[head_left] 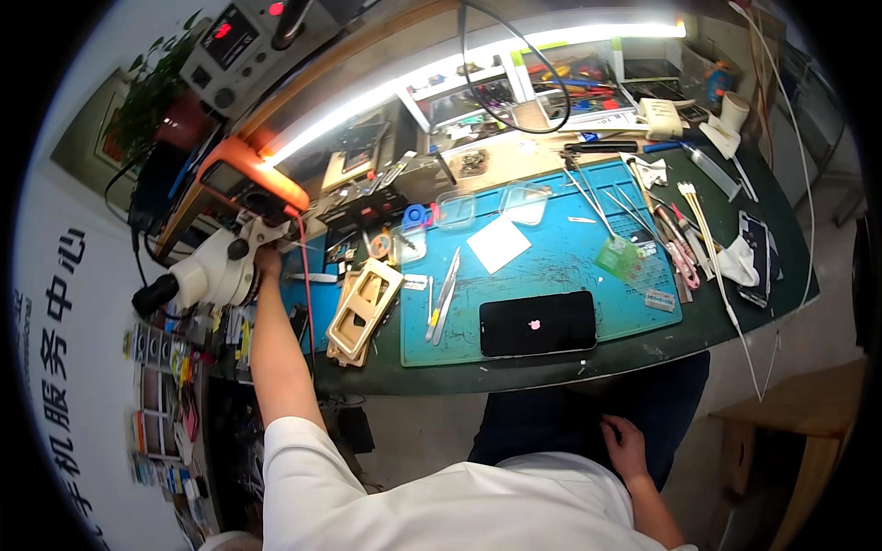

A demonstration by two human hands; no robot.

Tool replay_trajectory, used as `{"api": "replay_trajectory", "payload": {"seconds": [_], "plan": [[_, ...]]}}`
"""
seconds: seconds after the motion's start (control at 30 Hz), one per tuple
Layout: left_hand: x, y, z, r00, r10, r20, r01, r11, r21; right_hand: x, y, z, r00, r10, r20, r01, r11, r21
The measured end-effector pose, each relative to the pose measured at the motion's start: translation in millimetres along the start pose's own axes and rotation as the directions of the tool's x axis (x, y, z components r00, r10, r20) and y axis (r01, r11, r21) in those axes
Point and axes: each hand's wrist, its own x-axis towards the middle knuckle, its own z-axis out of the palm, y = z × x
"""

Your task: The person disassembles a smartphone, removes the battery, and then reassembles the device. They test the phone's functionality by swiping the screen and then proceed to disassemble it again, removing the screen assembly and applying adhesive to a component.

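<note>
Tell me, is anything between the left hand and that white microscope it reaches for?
Nothing visible. The left hand is already up against the white microscope at the bench's left edge. The right hand rests on the lap.

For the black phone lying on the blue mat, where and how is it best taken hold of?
Probably by its two long edges, pinched from above near the middle. The black phone lies flat, screen up, on the blue mat, long side across the person. The near edge is free. The right hand, resting on the lap, is closer than the left hand at the microscope.

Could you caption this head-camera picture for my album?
Left hand on a white microscope; right hand on lap; black phone on blue mat.
</note>
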Motion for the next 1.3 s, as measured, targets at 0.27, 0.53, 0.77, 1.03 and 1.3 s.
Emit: {"api": "replay_trajectory", "payload": {"seconds": [0.27, 0.53, 0.77, 1.03, 1.3], "plan": [[-66.5, 64.7, -55.4, 0.994, -0.031, 0.101, 0.06, 0.953, -0.296, 0.6, 0.2, -5.6, 0.994, 0.033, 0.106, -0.026, 0.997, -0.067], [-99.5, 109.9, -92.7, 0.884, 0.014, 0.468, 0.013, 0.998, -0.056, -2.5, 13.6, -6.5, 0.99, -0.002, 0.143, 0.021, 0.99, -0.136], [-170.6, 95.7, -147.7, 0.947, 0.037, 0.32, 0.04, 0.972, -0.231, 2.0, -4.0, -5.4, 0.974, -0.066, 0.218, 0.144, 0.921, -0.363], [-245.1, 134.8, -226.4, 0.967, 0.136, -0.217, -0.25, 0.675, -0.694, 28.6, 11.7, -38.4, 0.956, -0.269, 0.116, 0.273, 0.678, -0.682], [-247.6, 229.8, -280.9, 0.823, 0.423, -0.378, -0.555, 0.46, -0.693, 73.3, 69.5, -95.1, 0.98, -0.198, -0.003, 0.119, 0.601, -0.79]]}}
